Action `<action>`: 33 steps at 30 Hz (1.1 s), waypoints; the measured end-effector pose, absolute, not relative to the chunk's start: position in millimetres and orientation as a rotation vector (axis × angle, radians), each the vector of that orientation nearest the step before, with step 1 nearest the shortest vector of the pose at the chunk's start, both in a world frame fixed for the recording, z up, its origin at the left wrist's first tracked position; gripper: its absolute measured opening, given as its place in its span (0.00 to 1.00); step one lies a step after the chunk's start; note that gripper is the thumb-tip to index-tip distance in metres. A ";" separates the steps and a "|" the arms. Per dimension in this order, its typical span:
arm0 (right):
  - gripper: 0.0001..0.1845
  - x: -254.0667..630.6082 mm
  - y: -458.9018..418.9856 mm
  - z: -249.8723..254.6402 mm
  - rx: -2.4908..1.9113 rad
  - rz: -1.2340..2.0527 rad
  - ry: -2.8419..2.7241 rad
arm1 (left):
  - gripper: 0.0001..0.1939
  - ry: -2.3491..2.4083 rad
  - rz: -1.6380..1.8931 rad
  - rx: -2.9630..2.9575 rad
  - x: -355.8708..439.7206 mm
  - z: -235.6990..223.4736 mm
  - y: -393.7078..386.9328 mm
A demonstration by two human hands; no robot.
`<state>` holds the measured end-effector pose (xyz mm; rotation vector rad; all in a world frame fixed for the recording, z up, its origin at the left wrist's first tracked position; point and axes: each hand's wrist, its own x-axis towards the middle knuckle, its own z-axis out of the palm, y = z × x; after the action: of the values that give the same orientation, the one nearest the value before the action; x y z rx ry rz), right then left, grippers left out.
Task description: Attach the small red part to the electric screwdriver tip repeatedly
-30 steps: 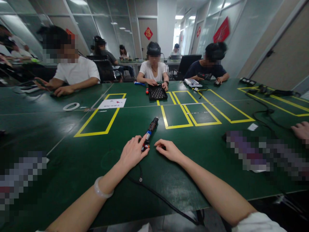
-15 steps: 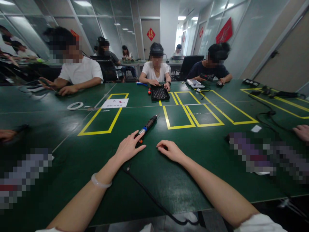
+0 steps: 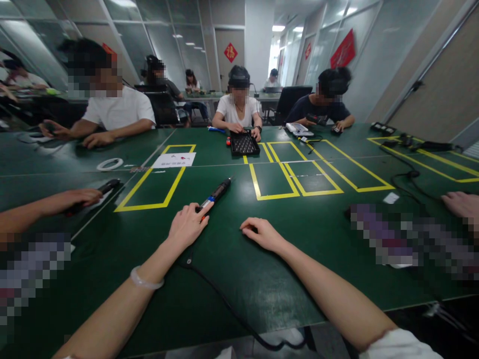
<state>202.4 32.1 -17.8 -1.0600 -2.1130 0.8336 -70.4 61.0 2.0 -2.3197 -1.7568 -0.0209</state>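
Note:
My left hand [image 3: 187, 227] is closed over the rear of an electric screwdriver [image 3: 215, 194], its thumb along the near side. The tool is dark with a blue band and a bit of orange. It lies at a slant, its thin tip pointing away and to the right. A black cord [image 3: 220, 289] runs from below my left wrist to the table's near edge. To the right, my right hand [image 3: 264, 233] rests on the green tabletop, loosely curled with a gap between thumb and fingers. Nothing shows in it, and it is apart from the screwdriver.
Yellow tape outlines [image 3: 277, 196] mark the green table [image 3: 232, 299]. A printed sheet [image 3: 175, 159] and a white ring [image 3: 110, 164] lie at the left. A person opposite works over a black tray [image 3: 245, 144]. At the left edge, a neighbour's hand [image 3: 80, 198] holds a dark tool.
My left hand has shifted left with the screwdriver, its fingers now wrapped round the tool. My right hand has barely moved. A neighbour's hand with a dark tool has come further in from the left.

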 end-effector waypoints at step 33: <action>0.06 202.3 32.4 -14.7 -1.053 0.831 -2.153 | 0.25 -2.491 -0.179 -1.630 -237.1 20.5 73.7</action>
<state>202.3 32.4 -14.7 -1.0529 -2.1530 0.8314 -237.1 73.7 20.5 -1.6305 -2.4911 -0.1792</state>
